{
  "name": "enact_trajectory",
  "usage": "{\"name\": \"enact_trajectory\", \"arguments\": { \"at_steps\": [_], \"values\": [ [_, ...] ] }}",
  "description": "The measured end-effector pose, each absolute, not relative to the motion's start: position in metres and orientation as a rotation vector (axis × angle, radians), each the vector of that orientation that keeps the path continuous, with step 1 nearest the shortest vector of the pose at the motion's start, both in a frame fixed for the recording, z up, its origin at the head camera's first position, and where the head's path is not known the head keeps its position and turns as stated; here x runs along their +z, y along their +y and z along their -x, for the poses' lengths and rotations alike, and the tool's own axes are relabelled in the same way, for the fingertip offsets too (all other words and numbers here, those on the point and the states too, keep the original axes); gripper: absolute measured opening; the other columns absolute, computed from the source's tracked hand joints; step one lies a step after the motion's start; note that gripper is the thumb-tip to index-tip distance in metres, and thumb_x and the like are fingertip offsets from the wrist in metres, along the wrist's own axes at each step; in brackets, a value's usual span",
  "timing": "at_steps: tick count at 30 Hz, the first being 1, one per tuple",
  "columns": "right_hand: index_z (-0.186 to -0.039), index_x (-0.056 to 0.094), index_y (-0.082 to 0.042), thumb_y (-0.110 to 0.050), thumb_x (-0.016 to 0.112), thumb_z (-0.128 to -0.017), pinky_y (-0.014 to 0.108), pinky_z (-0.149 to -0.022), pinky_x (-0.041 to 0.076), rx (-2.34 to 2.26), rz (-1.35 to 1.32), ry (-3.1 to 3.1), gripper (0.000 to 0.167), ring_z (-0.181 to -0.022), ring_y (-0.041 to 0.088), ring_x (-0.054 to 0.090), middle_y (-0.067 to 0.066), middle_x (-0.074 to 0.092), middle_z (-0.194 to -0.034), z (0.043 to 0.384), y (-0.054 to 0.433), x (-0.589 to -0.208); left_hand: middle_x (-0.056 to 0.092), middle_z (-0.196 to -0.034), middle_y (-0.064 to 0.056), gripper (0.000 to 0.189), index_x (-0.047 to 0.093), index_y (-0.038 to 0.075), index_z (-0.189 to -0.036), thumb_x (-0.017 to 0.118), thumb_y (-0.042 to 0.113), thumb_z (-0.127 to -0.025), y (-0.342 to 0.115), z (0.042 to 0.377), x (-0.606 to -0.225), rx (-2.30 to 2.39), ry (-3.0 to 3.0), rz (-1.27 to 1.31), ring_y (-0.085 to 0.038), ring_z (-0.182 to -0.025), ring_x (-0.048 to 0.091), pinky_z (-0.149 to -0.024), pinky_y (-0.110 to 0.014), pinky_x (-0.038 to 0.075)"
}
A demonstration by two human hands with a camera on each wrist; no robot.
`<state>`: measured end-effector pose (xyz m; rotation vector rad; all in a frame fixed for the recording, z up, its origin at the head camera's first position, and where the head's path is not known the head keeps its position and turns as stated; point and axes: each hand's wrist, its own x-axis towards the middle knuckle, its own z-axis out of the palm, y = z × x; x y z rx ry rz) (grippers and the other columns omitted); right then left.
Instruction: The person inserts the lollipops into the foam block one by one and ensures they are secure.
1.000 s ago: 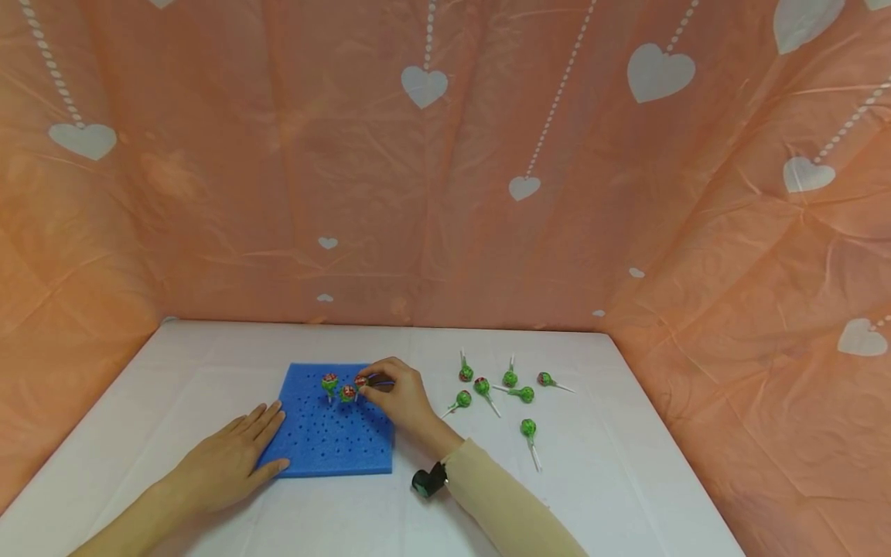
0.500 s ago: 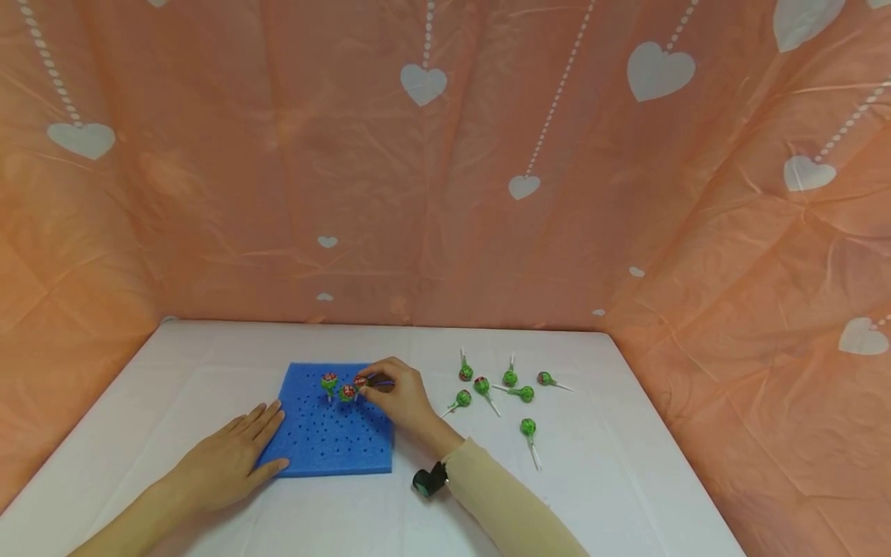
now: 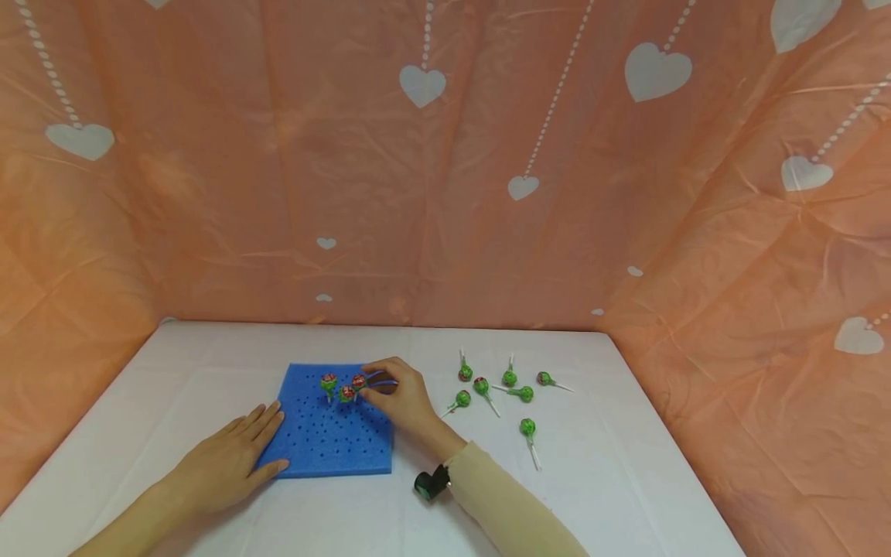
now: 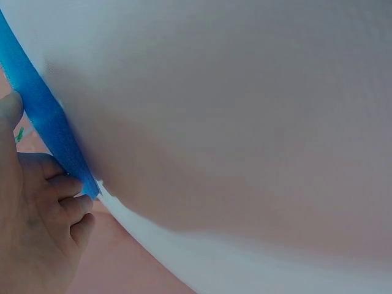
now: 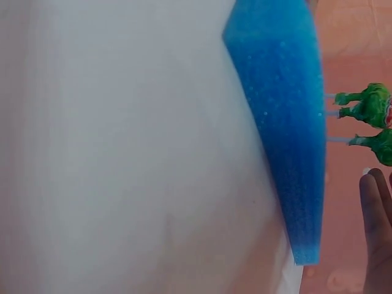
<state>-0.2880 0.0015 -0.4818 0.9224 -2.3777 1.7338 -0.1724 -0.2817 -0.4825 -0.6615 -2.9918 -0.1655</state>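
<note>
A blue foam block dotted with small holes lies on the white table. Three lollipops in green and red wrappers stand in it by their sticks: a left one, a middle one and a right one. My left hand rests flat against the block's left edge, fingers straight. At the right lollipop is my right hand, its thumb and index finger parted on either side of the candy head. In the right wrist view, a fingertip appears just below the lollipop heads.
Several green lollipops lie loose to the right of the block, among them a near one and a far right one. An orange curtain with white hearts surrounds the table. A black wrist camera sits on the right wrist.
The thumb and index finger of my right hand have spread slightly, letting go of the right lollipop, which stays upright in the foam. My left hand has not moved.
</note>
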Motion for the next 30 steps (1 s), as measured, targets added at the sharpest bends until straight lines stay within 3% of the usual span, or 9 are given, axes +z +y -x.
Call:
{"name": "enact_trajectory", "arguments": {
  "at_steps": [7,16,24,30],
  "values": [
    [-0.125,0.070,0.003,-0.002,0.078,-0.092,0.030,-0.093,0.060,1.777,-0.904,-2.364,0.034,-0.112,0.032,0.070,0.011,0.067,-0.121,0.286,0.012,-0.475,0.044,-0.155,-0.032,0.078,0.051,-0.013,-0.145,0.062,0.051,-0.102,-0.281,0.172,-0.482,-0.170,-2.996,0.659,-0.052,-0.143,0.042,-0.115,-0.063,0.039],
    [-0.123,0.071,0.002,-0.001,0.077,-0.092,0.027,-0.090,0.061,1.729,-0.842,-2.337,0.032,-0.108,0.031,0.072,0.016,0.068,-0.120,0.286,0.041,-0.469,0.046,-0.153,-0.033,0.077,0.053,-0.013,-0.143,0.063,0.050,-0.101,-0.281,0.172,-0.481,-0.173,-2.981,0.671,-0.053,-0.141,0.044,-0.113,-0.063,0.041],
    [-0.120,0.074,-0.006,0.000,0.079,-0.091,0.026,-0.086,0.062,1.694,-0.692,-2.338,0.030,-0.104,0.028,0.074,0.012,0.070,-0.117,0.287,0.073,-0.466,0.046,-0.153,-0.033,0.078,0.053,-0.013,-0.143,0.064,0.051,-0.100,-0.282,0.171,-0.482,-0.187,-2.984,0.668,-0.053,-0.141,0.043,-0.114,-0.064,0.040],
    [-0.119,0.074,-0.002,0.003,0.078,-0.090,0.024,-0.082,0.061,1.695,-0.575,-2.323,0.030,-0.102,0.032,0.073,0.017,0.070,-0.118,0.290,0.099,-0.469,0.045,-0.154,-0.033,0.079,0.052,-0.012,-0.144,0.063,0.053,-0.100,-0.281,0.173,-0.483,-0.181,-2.998,0.658,-0.053,-0.142,0.043,-0.115,-0.064,0.039]
  ]
}}
